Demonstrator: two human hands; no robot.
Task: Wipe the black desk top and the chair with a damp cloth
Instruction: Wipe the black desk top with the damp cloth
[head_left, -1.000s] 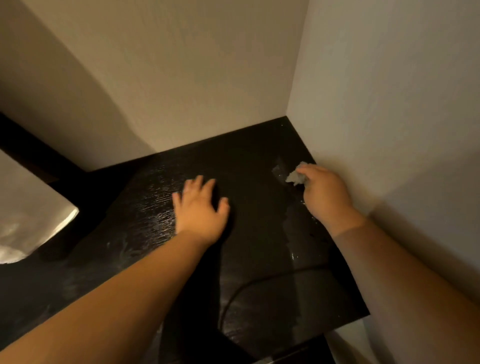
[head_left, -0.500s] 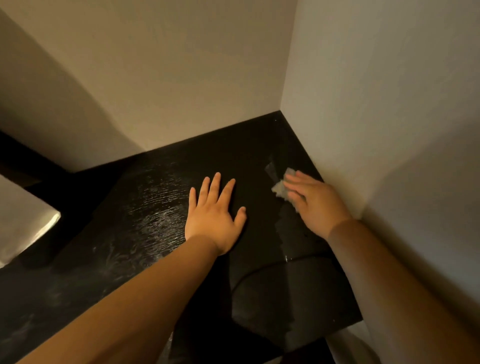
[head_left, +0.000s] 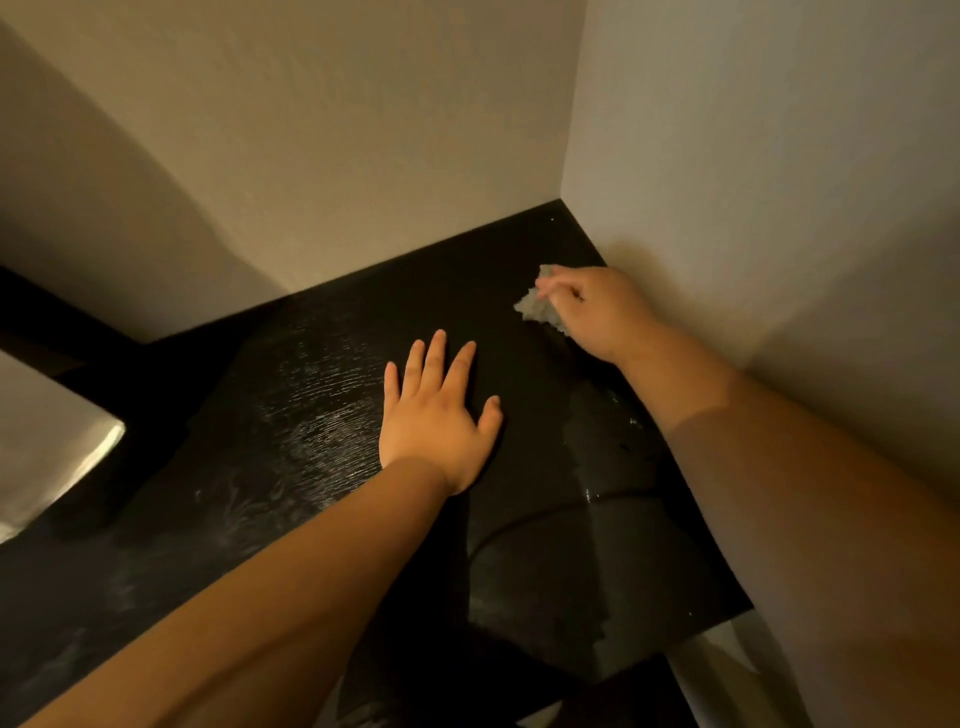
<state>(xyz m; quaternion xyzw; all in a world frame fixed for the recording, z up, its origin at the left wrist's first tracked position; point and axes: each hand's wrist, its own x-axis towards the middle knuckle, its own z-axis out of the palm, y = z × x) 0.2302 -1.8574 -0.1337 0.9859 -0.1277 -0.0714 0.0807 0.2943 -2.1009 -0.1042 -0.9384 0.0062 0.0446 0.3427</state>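
The black desk top (head_left: 322, 415) fills the corner between two pale walls. My left hand (head_left: 436, 415) lies flat on it near the middle, fingers straight and spread. My right hand (head_left: 597, 312) grips a small crumpled pale cloth (head_left: 537, 306) and holds it against the desk close to the right wall. A wet streak (head_left: 597, 441) runs down the desk below that hand. The chair is not in view.
A thin dark cable (head_left: 524, 525) curves across the desk's near right part. The back wall (head_left: 311, 156) and right wall (head_left: 779, 182) meet at the desk's far corner. A pale, shiny surface (head_left: 47, 452) sits at the left edge.
My right hand has pushed the cloth farther away along the right wall toward the corner. My left hand has stayed flat on the desk.
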